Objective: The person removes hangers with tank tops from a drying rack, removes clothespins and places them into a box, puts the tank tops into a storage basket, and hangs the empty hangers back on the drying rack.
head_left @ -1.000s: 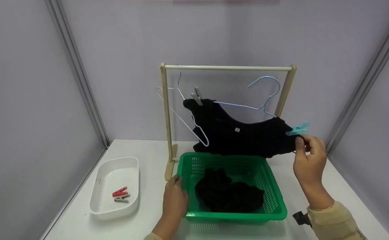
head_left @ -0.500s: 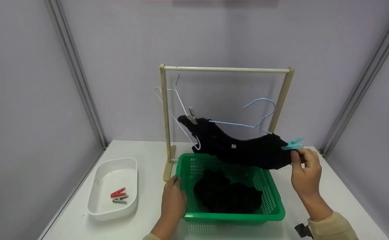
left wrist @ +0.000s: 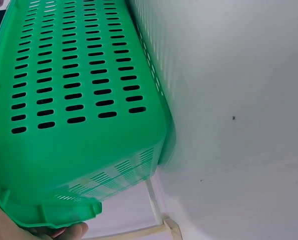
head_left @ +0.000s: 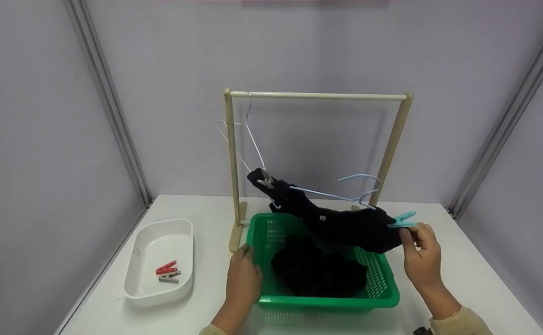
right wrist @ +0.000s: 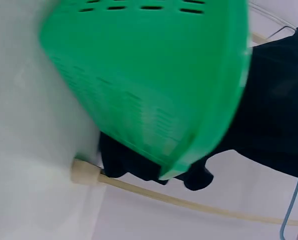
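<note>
Gripping a green perforated plastic basket (head_left: 327, 302) by its nine o'clock rim is the person's left hand (head_left: 243, 280), while a black cloth garment (head_left: 346, 229) on a light-blue wire hanger (head_left: 322, 192) slants above the basket from eleven to two o'clock, and at three o'clock the right hand (head_left: 423, 260) pinches the garment's edge beside a turquoise plastic clip (head_left: 402, 220).

Forward and down the scene is viewed from the head, rack (head_left: 318, 96) and basket (head_left: 327, 302) taken in together from farther back. At both wrists, the basket's outside is met up close, the table (left wrist: 238, 75) tipped on edge. The black garment (head_left: 346, 228), meanwhile, is shared by head and right-wrist views.
</note>
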`<state>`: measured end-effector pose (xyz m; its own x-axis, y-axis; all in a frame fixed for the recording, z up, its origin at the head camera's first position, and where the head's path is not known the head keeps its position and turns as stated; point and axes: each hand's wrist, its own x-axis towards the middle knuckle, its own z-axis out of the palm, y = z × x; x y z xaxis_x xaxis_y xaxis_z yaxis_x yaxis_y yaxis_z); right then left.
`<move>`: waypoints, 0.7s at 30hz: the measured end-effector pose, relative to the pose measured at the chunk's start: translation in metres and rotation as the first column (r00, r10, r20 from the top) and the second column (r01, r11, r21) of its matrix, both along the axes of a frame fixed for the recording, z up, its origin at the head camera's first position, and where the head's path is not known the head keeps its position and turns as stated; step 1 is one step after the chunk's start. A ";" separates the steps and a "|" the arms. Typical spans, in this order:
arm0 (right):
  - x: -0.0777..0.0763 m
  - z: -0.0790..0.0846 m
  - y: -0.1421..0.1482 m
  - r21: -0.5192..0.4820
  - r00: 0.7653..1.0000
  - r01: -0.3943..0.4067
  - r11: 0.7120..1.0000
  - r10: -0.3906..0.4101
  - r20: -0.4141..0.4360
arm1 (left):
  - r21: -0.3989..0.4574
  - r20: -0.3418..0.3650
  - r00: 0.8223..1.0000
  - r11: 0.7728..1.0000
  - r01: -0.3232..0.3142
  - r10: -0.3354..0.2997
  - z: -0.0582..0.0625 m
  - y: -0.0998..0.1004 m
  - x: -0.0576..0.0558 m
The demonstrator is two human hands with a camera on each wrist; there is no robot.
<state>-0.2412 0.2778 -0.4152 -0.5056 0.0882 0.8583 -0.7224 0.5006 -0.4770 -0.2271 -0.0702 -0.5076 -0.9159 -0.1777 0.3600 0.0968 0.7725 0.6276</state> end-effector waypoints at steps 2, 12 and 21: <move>0.002 -0.004 0.001 0.009 1.000 -0.006 1.000 0.006 0.014 | -0.008 -0.003 1.000 1.000 -0.001 0.001 0.000 0.000 0.001; 0.005 -0.017 0.012 -0.045 0.998 0.009 0.999 -0.007 0.055 | -0.010 -0.006 1.000 1.000 -0.003 0.003 0.001 -0.001 0.002; -0.009 -0.037 0.041 -0.171 0.999 0.017 0.985 -0.009 0.052 | -0.014 -0.023 1.000 1.000 0.009 -0.009 0.001 0.002 0.003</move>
